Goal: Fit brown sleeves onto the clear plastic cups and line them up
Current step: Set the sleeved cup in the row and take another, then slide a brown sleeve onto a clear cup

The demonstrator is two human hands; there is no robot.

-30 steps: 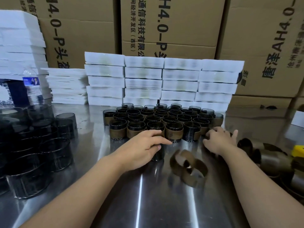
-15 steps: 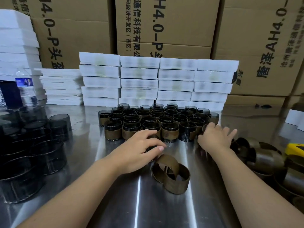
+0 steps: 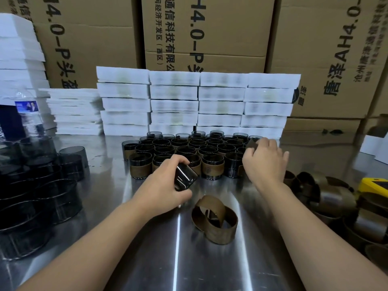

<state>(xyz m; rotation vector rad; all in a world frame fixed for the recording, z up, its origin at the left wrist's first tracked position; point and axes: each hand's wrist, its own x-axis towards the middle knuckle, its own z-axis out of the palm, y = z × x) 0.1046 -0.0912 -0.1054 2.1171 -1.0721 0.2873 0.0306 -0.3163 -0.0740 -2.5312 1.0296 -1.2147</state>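
The left hand (image 3: 165, 185), at centre frame, has its grip clamped on a bare dark-tinted cup (image 3: 185, 179). The thumb is below and the fingers curl over the top, with the cup tipped on its side just in front of the rows of sleeved cups (image 3: 207, 151). The forearm runs in from the lower left, the wrist bent slightly inward.

The right hand (image 3: 265, 162), right of centre, shows its back to the camera with fingers curled. Its grip is closed on a brown sleeve (image 3: 251, 144), pinched at the fingertips over the right end of the rows. Its forearm enters from the lower right.

Two loose sleeves (image 3: 215, 220) lie interlocked on the steel desk (image 3: 168, 259) just below the hands. Bare cups (image 3: 42, 185) crowd the left edge, and a pile of sleeves (image 3: 327, 198) sits at the right.
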